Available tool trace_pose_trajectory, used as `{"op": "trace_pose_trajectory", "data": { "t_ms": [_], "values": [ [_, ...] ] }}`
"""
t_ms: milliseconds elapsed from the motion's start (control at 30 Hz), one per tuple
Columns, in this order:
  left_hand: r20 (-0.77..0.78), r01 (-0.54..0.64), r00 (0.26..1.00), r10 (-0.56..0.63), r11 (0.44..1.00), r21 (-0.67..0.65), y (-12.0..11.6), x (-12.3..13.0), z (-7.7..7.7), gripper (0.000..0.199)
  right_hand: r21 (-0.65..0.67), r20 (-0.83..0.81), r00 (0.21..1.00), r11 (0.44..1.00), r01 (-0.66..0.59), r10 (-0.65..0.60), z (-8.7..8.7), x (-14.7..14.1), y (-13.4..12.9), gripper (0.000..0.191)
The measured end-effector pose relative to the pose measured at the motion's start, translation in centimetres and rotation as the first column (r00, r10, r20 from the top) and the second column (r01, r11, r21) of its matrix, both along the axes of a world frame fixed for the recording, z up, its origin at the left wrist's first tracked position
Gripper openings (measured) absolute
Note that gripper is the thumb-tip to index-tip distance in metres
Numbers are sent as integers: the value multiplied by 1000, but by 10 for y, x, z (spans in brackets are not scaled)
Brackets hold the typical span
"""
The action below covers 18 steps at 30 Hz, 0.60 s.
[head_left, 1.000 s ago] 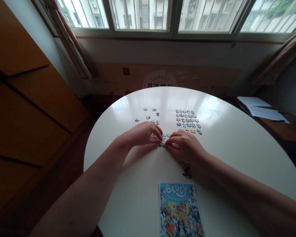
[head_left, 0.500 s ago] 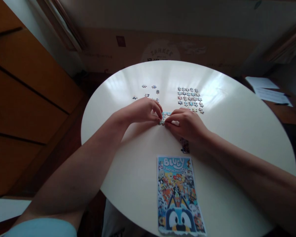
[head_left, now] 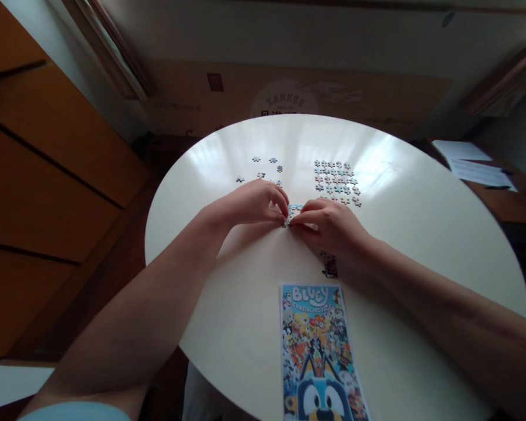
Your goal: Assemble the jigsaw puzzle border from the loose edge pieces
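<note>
Joined jigsaw puzzle pieces, mostly light blue at the top, lie on the table between my two hands and are partly covered by fingers. My left hand is closed, thumb and fingertips pressed on the left edge of the joined pieces. From the other side my right hand pinches at a small puzzle piece at their lower edge, mostly hidden by the fingertips. A dark joined cluster of pieces lies just below my right hand.
Rows of loose puzzle pieces lie beyond my right hand. Several more loose pieces are scattered past my left hand. A colourful Bluey picture sheet rests at the near side of the white oval table. Papers lie on a side surface at right.
My right fingertips have shifted slightly left, closer to my left fingertips. My left hand stays at the puzzle's left edge. The view has tilted up a little.
</note>
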<state>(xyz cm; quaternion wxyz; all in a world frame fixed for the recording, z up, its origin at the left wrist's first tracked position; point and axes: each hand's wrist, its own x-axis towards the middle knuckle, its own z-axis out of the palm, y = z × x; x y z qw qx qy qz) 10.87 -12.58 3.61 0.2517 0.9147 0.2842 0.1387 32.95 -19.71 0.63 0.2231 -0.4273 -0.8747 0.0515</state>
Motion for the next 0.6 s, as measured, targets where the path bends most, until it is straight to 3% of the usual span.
{"op": "trace_pose_trajectory", "data": {
  "t_ms": [300,433,600],
  "values": [
    [-11,13,1000,-14,1000,-8,-3,0,5,10,-109,-34,998,993,39,-43,5,-6,-1,19],
    [-19,29,999,-28,999,14,-3,-1,4,11,-15,-88,996,1000,21,-22,0,-4,2,20],
    [-48,16,999,-13,998,57,-3,-2,4,11,113,-213,973,986,119,-93,1,3,7,18]
  ]
}}
